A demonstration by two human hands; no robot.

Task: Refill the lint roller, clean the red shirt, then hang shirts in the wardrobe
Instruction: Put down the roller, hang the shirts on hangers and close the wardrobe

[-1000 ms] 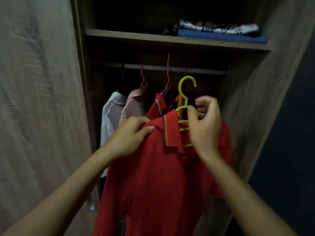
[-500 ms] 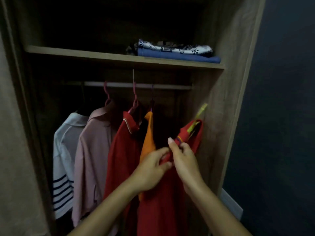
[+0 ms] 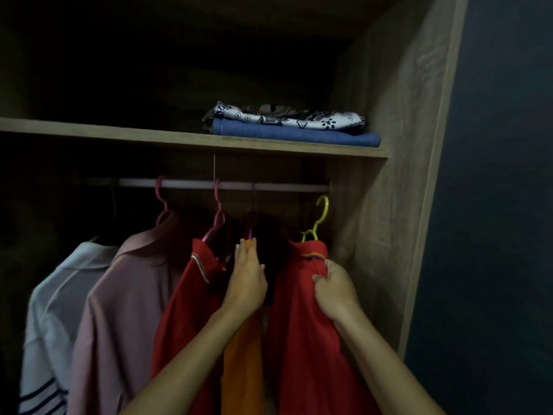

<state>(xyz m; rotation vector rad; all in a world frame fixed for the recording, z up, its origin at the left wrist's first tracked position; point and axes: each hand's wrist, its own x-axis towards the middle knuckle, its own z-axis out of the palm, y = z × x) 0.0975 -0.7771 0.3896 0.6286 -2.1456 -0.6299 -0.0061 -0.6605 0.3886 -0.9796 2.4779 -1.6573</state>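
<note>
The red shirt [image 3: 299, 330] hangs on a yellow-green hanger [image 3: 321, 215] at the right end of the wardrobe. The hanger's hook sits just under the right end of the rail [image 3: 269, 187]; I cannot tell whether it rests on the rail. My right hand [image 3: 335, 292] grips the red shirt's fabric below the collar. My left hand [image 3: 247, 283] lies flat, fingers straight, against the top of an orange shirt [image 3: 242, 372], leaving a dark gap between that shirt and the red one.
Left of the orange shirt hang a second red shirt [image 3: 185, 310], a pink shirt [image 3: 125, 295] and a white striped shirt [image 3: 51, 310]. Folded clothes [image 3: 287, 127] lie on the shelf [image 3: 149, 137] above. The wardrobe's side panel [image 3: 389, 205] stands close on the right.
The red shirt has gone from in front of the wardrobe up to the rail's right end. My left hand left it and now presses on the orange shirt; the view moved closer.
</note>
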